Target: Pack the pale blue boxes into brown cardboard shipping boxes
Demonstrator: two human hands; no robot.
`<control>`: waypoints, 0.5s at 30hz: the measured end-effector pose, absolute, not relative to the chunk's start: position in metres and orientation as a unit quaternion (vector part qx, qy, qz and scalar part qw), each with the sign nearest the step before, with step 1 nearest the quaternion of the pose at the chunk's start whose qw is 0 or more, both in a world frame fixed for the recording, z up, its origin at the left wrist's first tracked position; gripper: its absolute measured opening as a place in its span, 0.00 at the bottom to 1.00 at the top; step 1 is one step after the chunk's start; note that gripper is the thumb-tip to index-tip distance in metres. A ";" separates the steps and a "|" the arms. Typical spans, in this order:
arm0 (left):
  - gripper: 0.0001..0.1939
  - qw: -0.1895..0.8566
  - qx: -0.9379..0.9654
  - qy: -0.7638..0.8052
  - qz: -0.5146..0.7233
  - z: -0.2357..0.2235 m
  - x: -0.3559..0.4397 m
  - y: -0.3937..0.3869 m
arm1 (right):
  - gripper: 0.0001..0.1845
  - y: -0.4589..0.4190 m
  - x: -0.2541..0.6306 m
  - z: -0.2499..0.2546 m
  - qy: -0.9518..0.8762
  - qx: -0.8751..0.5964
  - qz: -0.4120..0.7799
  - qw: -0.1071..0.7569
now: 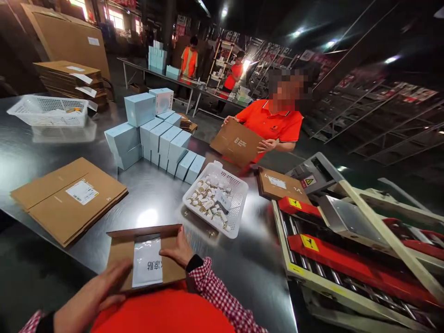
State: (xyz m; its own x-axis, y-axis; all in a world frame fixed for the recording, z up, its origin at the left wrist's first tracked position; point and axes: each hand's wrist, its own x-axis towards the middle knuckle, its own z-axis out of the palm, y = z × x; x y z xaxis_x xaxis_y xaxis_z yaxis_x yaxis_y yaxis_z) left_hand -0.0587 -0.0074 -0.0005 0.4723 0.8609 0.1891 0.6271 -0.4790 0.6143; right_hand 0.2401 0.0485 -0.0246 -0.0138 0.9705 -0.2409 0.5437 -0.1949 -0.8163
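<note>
A small brown cardboard box sits at the near edge of the steel table, its far flap raised and a white plastic packet lying inside. My right hand rests flat on the box's right part, fingers spread and touching the packet's edge. My left hand lies open against the box's near left corner, fingers stretched out.
A white basket of small tagged items stands just beyond the box. Flat cartons lie at left, light-blue boxes stacked behind. A person in orange holds a carton across the table. A roller conveyor stands at right.
</note>
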 end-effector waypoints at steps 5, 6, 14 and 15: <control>0.65 -0.005 0.878 0.434 0.200 0.013 -0.067 0.056 | 0.41 0.039 0.245 -0.030 -0.614 -0.609 0.396 0.307; 0.66 -0.009 0.882 0.424 0.204 0.008 -0.068 0.058 | 0.36 0.035 0.248 -0.032 -0.619 -0.598 0.391 0.327; 0.24 0.166 0.821 0.397 0.377 -0.045 -0.010 0.025 | 0.16 -0.010 0.335 -0.005 -0.581 -0.609 0.402 0.360; 0.26 0.193 0.811 0.404 0.376 -0.045 0.016 0.023 | 0.18 -0.019 0.343 0.003 -0.582 -0.624 0.371 0.366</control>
State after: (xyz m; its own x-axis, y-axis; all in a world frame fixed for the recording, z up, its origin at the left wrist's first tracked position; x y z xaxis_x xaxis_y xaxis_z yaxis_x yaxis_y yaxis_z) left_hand 0.0157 0.0233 -0.0455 0.3895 0.8012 0.4542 0.5104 -0.5983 0.6177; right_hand 0.3425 -0.0194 0.0032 0.0476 0.9982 -0.0373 0.4551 -0.0550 -0.8888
